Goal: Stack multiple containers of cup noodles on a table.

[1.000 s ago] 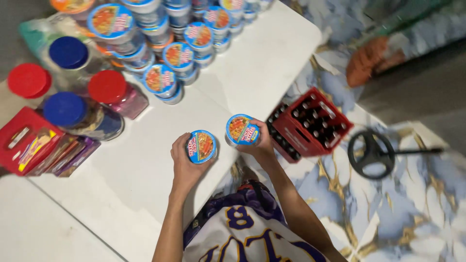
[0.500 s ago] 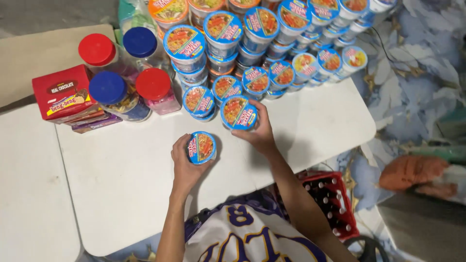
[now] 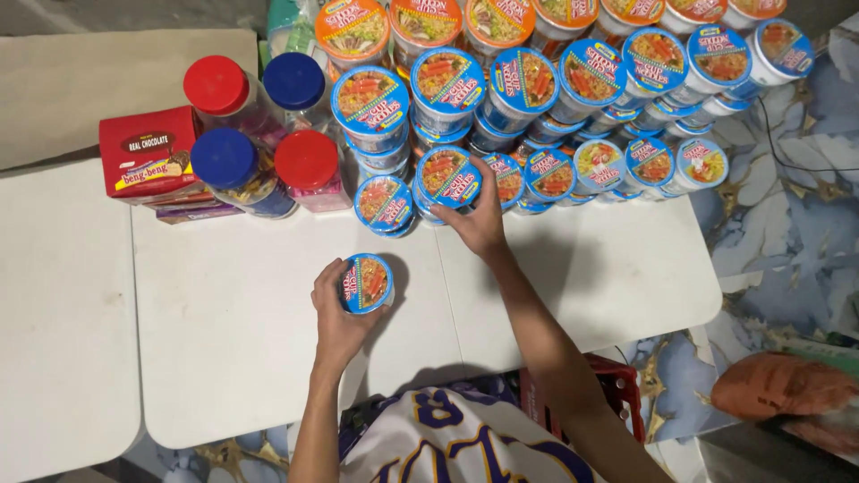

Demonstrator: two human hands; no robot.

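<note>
Bare table (image 3: 224,340) around hands (image 3: 344,313)

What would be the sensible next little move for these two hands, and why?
Probably let go with the right hand: its noodle cup already sits at the front of the stacked cups. The left hand holds another cup above the white table, apart from the rows, so that one likely goes next.

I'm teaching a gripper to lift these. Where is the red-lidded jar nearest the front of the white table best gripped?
Grip the red-lidded jar around its round lid, coming straight down from above. It stands upright, and the blue-lidded jar and stacked noodle cups crowd its sides.
</note>
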